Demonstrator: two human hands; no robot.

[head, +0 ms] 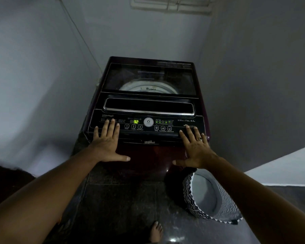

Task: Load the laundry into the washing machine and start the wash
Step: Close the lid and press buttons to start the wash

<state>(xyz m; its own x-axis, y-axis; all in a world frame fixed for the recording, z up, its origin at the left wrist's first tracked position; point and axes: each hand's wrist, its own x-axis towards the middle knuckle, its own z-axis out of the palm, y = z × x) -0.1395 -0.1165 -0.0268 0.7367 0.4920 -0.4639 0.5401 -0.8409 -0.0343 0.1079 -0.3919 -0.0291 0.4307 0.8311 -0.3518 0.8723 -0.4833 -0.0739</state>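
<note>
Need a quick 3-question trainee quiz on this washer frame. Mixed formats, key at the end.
1. True or false: the lid of the washing machine is raised open.
2. Multiple choice: what number does the green display show? A) 15 B) 32 C) 48
3. Fill in: the laundry basket stands on the floor on the person's ____ side of the machine.

Key: 1 false, the lid lies flat and closed; 2 B; 3 right.
</note>
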